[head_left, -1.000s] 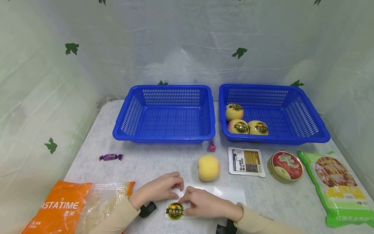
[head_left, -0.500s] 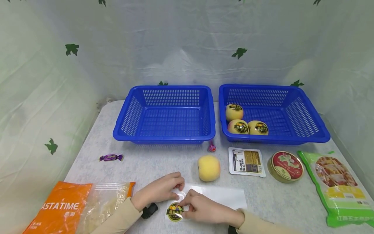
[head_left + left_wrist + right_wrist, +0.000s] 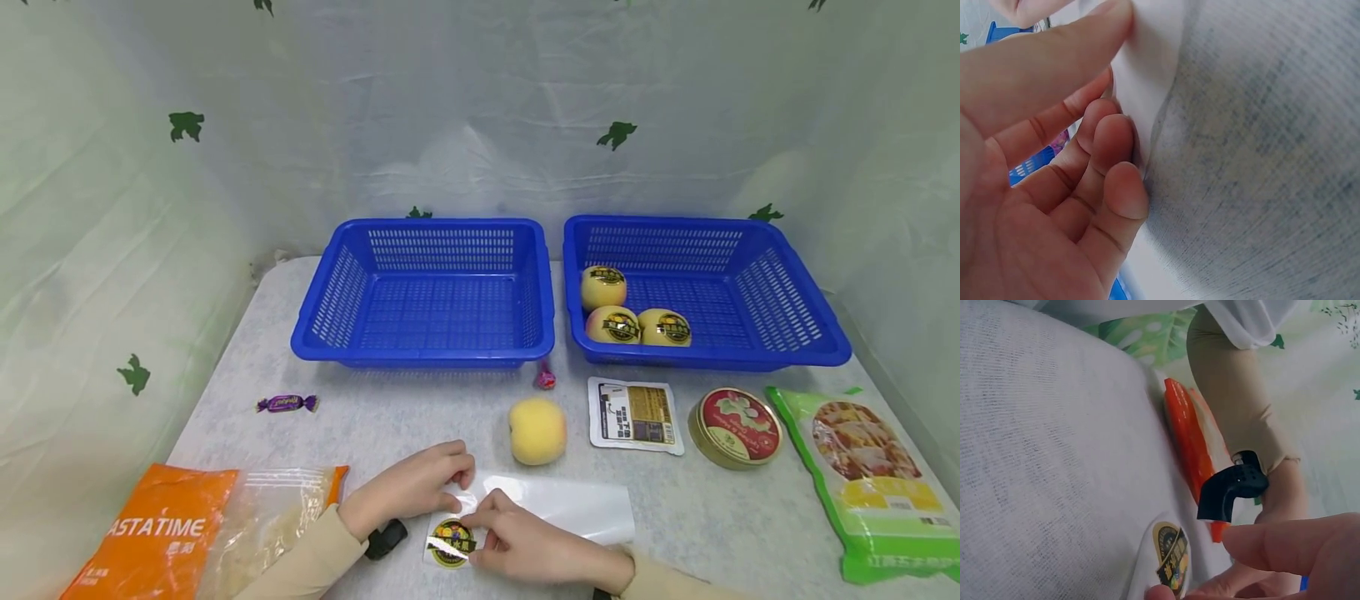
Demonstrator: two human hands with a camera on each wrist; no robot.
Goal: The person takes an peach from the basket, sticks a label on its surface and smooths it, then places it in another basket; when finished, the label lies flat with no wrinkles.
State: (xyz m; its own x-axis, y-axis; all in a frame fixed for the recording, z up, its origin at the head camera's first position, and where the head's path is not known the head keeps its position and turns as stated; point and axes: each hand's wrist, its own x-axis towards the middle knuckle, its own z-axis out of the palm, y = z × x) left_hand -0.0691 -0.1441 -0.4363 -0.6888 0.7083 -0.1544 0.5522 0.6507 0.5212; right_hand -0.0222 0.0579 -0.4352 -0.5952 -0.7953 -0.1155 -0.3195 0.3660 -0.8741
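Note:
A white glossy sticker strip point(image 3: 581, 500) lies across the near part of the table, with a round black-and-gold fruit sticker point(image 3: 452, 543) at its left end. My left hand point(image 3: 420, 483) pinches the strip's far edge; in the left wrist view its thumb point(image 3: 1054, 62) lies on the white sheet, fingers curled behind. My right hand point(image 3: 536, 537) is curled at the sticker's right side, index finger and thumb at its edge. In the right wrist view a fingertip point(image 3: 1160, 592) meets the sticker's lower end. A yellow peach point(image 3: 537, 431) sits just beyond the strip.
Two blue baskets stand at the back: the left one point(image 3: 423, 362) bare, the right one point(image 3: 720, 358) holding three stickered peaches point(image 3: 603, 288). Around lie wrapped candies point(image 3: 287, 403), a flat packet point(image 3: 633, 415), a round tin point(image 3: 735, 427), a green bag point(image 3: 870, 483) and an orange bag point(image 3: 150, 533).
My right hand has shifted very slightly at the sticker's edge, and a bright glare streak now crosses the sticker. My left hand stays nearly in place.

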